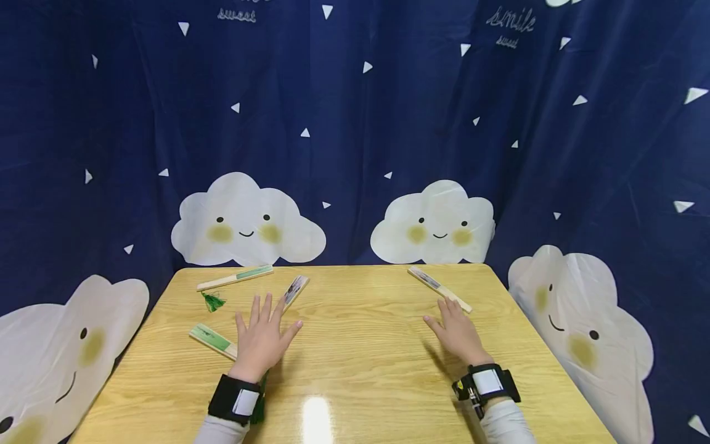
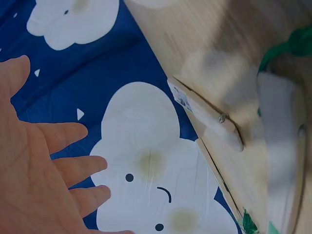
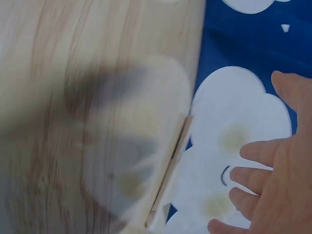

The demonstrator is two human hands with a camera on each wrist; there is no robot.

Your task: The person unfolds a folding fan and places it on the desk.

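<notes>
My left hand [image 1: 259, 342] hovers over the left half of the table with its fingers spread and nothing held. Partly behind it lies a closed green folding fan [image 1: 212, 340]; a dark green tassel hangs by the wrist. Just past the fingertips is a closed fan with a dark print [image 1: 295, 291]. Farther back, another green folding fan [image 1: 254, 274] has a green tassel [image 1: 212, 301]. On the right, my right hand [image 1: 457, 333] is also spread and holds nothing, its fingertips near a closed dark-printed fan [image 1: 429, 281]. That fan [image 3: 168, 170] lies apart from the palm in the right wrist view.
The light wooden table [image 1: 355, 345] ends at a dark blue curtain [image 1: 355, 123] printed with white clouds and triangles. Black straps [image 1: 235, 398] with cameras sit on both wrists. A light glare shows on the table's front middle.
</notes>
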